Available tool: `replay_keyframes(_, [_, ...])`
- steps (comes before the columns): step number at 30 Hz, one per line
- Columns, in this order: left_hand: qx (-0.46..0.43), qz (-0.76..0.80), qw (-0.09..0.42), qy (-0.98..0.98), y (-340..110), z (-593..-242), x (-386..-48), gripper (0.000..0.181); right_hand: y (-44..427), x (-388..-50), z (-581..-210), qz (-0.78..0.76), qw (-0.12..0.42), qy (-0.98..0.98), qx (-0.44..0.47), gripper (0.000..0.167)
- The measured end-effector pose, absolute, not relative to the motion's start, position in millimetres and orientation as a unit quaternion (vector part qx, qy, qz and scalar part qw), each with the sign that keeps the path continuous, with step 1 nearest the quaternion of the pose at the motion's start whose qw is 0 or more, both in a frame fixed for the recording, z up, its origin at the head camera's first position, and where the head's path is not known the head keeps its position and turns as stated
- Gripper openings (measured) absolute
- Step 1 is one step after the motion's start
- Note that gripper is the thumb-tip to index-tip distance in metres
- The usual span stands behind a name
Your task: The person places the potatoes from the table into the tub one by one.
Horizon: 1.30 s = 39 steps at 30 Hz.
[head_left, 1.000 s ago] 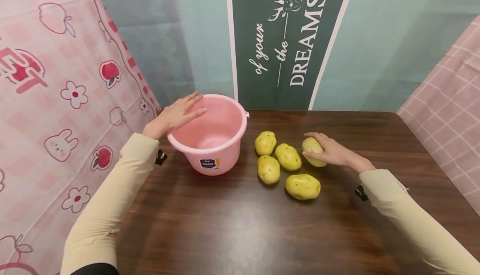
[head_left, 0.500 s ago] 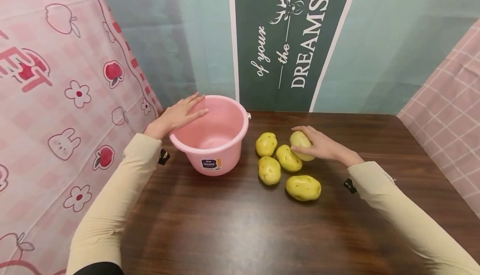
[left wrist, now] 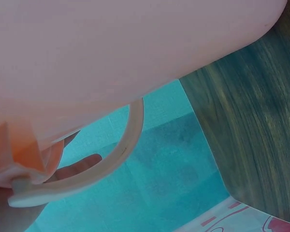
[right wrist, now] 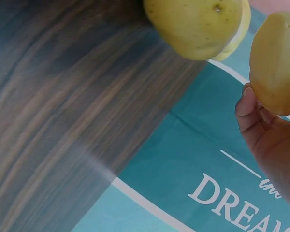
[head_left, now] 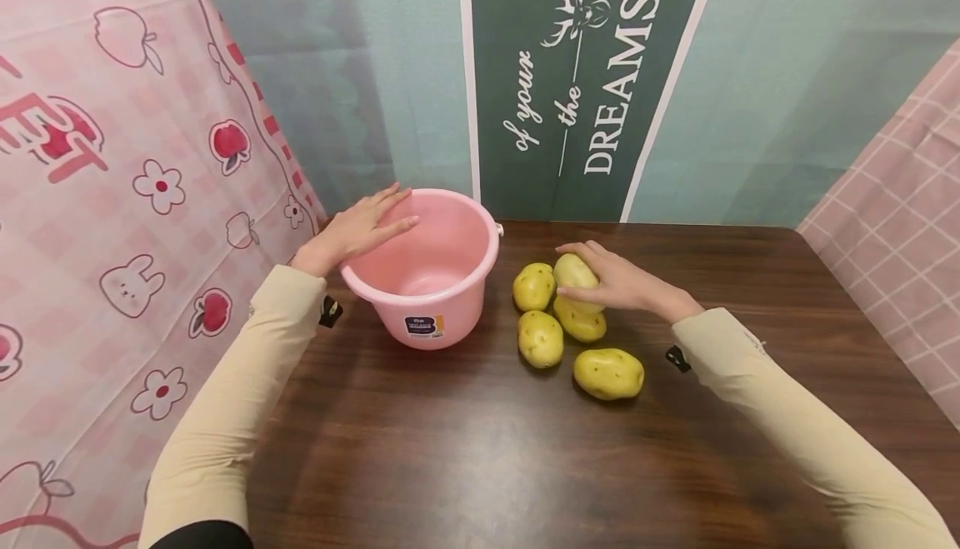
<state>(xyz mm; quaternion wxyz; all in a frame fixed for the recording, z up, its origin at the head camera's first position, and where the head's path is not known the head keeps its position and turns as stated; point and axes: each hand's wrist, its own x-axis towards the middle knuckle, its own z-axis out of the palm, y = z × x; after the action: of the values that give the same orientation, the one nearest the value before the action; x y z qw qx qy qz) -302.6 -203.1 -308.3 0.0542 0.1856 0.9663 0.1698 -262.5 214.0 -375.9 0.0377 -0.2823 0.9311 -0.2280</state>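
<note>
The pink bucket [head_left: 427, 316] stands upright at the left of the table. Over its left rim lies the left hand [head_left: 356, 231], fingers extended and resting on the edge; the left wrist view has the bucket's pale handle [left wrist: 125, 145] in front of part of that hand [left wrist: 9, 208]. The right hand [head_left: 618, 281] grips a pale yellow potato [head_left: 576, 276], which overlaps another potato [head_left: 581, 321] in the head view. In the right wrist view the gripped potato [right wrist: 275, 63] appears raised off the table, thumb and fingers around its lower end.
More potatoes lie near the bucket: one at the back [head_left: 534, 286], one in front of it [head_left: 540, 339] and one nearest the person [head_left: 608, 374]. Printed cloths hang behind the dark wooden table [head_left: 450, 449] and along both sides.
The right hand has carried its potato leftward, from the right side of the group to above the middle one. The left hand has kept its place on the bucket's rim.
</note>
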Motion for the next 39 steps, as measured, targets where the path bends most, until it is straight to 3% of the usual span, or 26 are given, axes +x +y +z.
replay_keyframes(39, [0.192, 0.168, 0.045, 0.966, -203.3, -308.1, -301.6, 0.076, 181.1, -263.4, -357.1, -0.246, 0.022, 0.924, -0.294, 0.069])
